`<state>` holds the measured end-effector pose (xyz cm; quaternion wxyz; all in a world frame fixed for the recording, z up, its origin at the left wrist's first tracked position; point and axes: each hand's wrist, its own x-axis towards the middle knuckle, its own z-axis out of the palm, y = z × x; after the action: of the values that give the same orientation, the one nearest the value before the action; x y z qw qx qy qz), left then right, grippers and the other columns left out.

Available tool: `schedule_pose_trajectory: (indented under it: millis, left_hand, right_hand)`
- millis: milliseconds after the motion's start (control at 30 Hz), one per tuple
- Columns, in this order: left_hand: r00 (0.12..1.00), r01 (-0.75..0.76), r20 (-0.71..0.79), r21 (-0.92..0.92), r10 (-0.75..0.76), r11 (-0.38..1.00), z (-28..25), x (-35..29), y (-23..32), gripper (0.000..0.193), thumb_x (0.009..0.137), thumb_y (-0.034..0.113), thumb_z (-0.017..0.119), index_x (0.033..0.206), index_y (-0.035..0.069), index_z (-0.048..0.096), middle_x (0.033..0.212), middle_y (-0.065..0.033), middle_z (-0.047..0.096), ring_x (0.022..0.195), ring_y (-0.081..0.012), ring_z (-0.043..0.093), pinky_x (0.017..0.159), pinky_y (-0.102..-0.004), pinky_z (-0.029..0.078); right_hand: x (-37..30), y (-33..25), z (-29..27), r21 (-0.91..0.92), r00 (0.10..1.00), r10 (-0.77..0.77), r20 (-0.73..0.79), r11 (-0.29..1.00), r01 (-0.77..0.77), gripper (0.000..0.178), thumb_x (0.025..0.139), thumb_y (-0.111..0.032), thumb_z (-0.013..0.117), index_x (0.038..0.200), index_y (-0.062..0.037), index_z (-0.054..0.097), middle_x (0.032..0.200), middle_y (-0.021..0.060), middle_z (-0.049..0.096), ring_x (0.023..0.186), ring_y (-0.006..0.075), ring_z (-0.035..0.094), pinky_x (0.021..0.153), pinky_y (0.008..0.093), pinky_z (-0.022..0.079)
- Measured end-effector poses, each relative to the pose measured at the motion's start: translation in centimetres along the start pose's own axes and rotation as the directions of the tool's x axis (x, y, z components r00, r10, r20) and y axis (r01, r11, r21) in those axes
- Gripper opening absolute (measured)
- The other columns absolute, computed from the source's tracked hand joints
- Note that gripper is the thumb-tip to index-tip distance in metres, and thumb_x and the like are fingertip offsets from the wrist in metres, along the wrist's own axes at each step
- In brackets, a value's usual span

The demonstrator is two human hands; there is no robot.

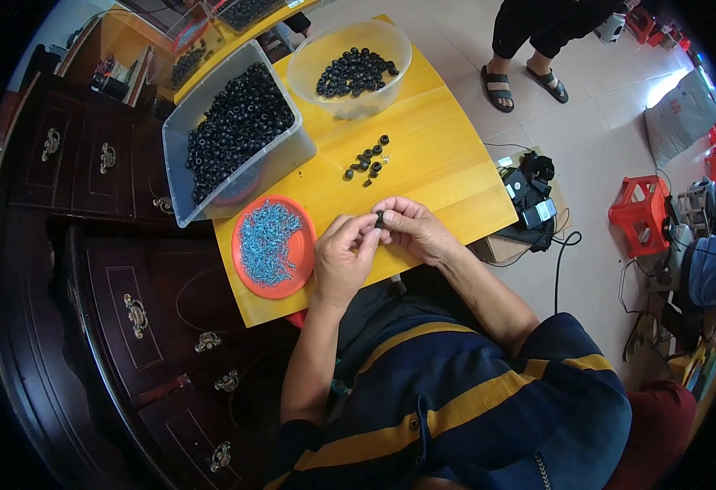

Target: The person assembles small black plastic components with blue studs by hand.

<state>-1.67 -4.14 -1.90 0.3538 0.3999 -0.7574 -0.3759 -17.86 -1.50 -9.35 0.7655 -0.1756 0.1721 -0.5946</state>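
Over the near edge of the yellow table (448,175), my two hands meet at the fingertips. Between them is a small round black part (380,219), mostly covered by fingers. My left hand (342,251) pinches it from one side, while my right hand (417,232) grips it from the other. Just beyond the hands lies a loose group of black round parts (364,165). Beside my left hand, an orange-red plate (305,273) carries a heap of small blue-silver pieces that look like screws.
A grey plastic bin (288,155) full of black parts stands at the far left. Behind the loose group, a clear round tub (301,90) holds more. Dark wooden drawers (121,327) flank the table's left. A person in sandals (498,90) stands beyond; a red stool (640,216) is at right.
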Motion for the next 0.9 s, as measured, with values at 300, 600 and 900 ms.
schedule_pose_trajectory:
  millis: [300,600,900]
  left_hand:
    - [0.977,-0.188,-0.042,0.314,0.211,0.931,0.9,-0.5,0.3,0.024,0.083,0.000,0.069,0.106,0.004,0.067,0.089,-0.0125,0.063,0.079,-0.0298,0.066,0.067,-0.0364,0.054]
    - [0.959,-0.216,-0.064,0.464,0.276,0.859,1.1,-0.4,0.7,0.021,0.081,-0.002,0.070,0.101,0.002,0.067,0.092,-0.0129,0.065,0.078,-0.0265,0.067,0.066,-0.0343,0.055]
    - [0.965,-0.162,-0.096,0.517,0.244,0.840,1.1,-0.4,0.5,0.013,0.083,0.002,0.069,0.095,0.004,0.065,0.091,-0.0124,0.064,0.083,-0.0307,0.065,0.068,-0.0384,0.054]
  right_hand:
    - [0.0,-0.1,0.1,0.018,1.000,0.006,-0.016,1.000,-0.006,0.021,0.098,-0.016,0.061,0.115,-0.0044,0.061,0.101,0.0048,0.067,0.090,0.0128,0.067,0.083,0.0261,0.056]
    - [0.2,0.4,0.4,0.043,0.997,0.008,-0.073,0.999,-0.004,0.020,0.098,-0.017,0.062,0.115,-0.0071,0.061,0.101,0.0021,0.066,0.092,0.0115,0.065,0.084,0.0260,0.054]
    - [1.1,1.6,1.3,0.026,0.993,-0.023,-0.119,0.999,0.026,0.020,0.095,-0.018,0.066,0.111,-0.0072,0.060,0.098,0.0018,0.064,0.088,0.0114,0.063,0.081,0.0255,0.053]
